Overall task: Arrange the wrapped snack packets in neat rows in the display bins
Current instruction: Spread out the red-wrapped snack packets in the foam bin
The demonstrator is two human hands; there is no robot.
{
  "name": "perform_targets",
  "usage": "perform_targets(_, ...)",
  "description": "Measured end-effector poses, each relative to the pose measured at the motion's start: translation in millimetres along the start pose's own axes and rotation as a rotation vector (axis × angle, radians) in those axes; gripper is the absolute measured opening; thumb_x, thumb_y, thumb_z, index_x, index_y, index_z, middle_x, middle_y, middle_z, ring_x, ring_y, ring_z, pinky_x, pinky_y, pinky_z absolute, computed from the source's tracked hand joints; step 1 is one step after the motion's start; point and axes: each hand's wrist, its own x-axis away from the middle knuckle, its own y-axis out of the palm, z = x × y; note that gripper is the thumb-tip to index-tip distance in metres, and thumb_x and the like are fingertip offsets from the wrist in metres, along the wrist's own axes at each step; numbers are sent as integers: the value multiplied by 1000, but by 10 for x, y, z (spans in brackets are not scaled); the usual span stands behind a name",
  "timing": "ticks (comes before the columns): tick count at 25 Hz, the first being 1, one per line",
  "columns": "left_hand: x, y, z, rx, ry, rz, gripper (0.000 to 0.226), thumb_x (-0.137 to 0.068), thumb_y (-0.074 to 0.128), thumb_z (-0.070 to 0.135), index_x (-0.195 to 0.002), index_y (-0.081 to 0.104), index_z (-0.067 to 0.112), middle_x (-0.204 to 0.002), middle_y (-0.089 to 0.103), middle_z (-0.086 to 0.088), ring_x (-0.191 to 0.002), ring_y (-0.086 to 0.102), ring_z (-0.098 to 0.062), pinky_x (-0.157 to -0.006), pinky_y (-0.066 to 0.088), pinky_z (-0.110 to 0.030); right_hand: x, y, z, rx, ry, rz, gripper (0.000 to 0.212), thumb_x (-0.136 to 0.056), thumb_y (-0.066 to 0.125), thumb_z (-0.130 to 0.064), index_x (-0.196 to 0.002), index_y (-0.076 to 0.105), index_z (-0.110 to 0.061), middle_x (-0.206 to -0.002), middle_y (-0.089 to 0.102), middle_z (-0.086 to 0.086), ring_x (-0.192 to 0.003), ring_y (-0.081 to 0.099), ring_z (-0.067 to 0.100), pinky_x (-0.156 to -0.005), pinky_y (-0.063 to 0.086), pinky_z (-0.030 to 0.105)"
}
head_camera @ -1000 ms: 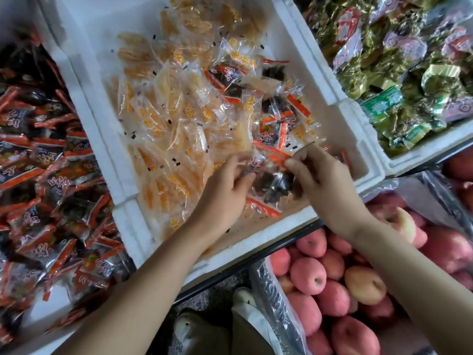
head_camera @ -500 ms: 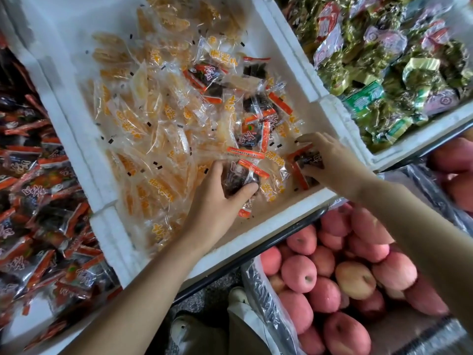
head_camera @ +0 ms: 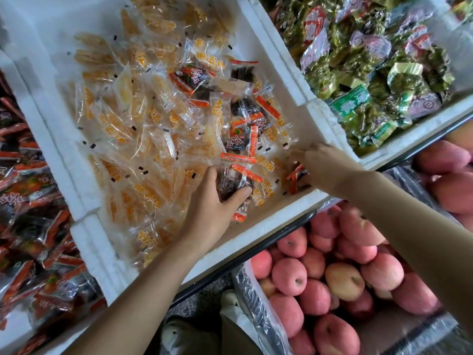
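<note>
Head view is showing the left hand gripping a dark packet between thumb and curled fingers, just beside the near wall of the middle bin, so that grip is closing firmly on it. The right hand is lying over a second packet in the bin's near right corner with its fingers reaching forward, and I cannot tell whether its grip is pinching that packet or only covering it. Trouble is most likely coming from the wrappers. The film is looking slick and crinkled, so a packet held by one edge is risking slipping out. It is also risking dragging loose yellow packets along, since the dark and yellow ones are lying tangled and overlapping. Both hands are working right beside the near rim, so anything flicked or dropped there is in danger of going over the wall onto the apples below or the floor. Hurried pulling is likelier to be scattering the heap than forming rows. The middle bin is holding mostly yellow packets in a loose pile, with dark ones mixed in toward its right and near sides. The left bin is holding a crowded heap of red-ended packets, none in rows. The right bin is holding green packets, with a few pink and red ones among them. Below, a plastic-lined box is holding the apples.
</note>
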Motion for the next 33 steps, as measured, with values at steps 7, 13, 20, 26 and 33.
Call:
perform_targets(7,4,-129,23,26,6,140,32,-86,66,29,-111,46,21,-98,59,8,-86,58,1,-63,46,-7,187,-188,-216,-410,95,310,23,-85,61,-9,-99,56,-27,-85,63,-8,-81,61,14,-69,49,31)
perform_targets(13,184,-481,-95,125,2,265,29,-87,66,24,-110,48,21,-92,61,13,-73,59,13,-62,42,-3,234,-423,-1024,-1138,100,480,30,-82,69,-8,-90,56,-34,-89,65,-16,-82,63,1,-72,54,26)
perform_targets(20,655,-1502,-695,122,-49,560,34,-85,62,35,-111,55,14,-94,64,11,-82,60,7,-74,46,-14,-97,-460,-2455,-1193,-58,301,21,-84,69,-15,-100,59,-25,-89,65,-15,-78,57,-10,-66,43,5)
perform_targets(26,1030,-2577,-1271,36,-153,715,63,-78,68,58,-124,54,17,-114,64,2,-110,59,-19,-97,47,-37,-612,-437,-3691,-1167,-262,238,24,-85,68,-17,-108,62,-13,-98,63,-9,-97,61,7,-88,48,22)
perform_targets(33,817,-3318,-1679,-174,-208,683,56,-88,67,25,-131,39,4,-104,55,3,-95,52,-15,-74,33,-8,-1071,-434,-4319,-895,-300,415,46,-87,63,-6,-128,44,-9,-125,45,7,-114,47,18,-100,40,28)
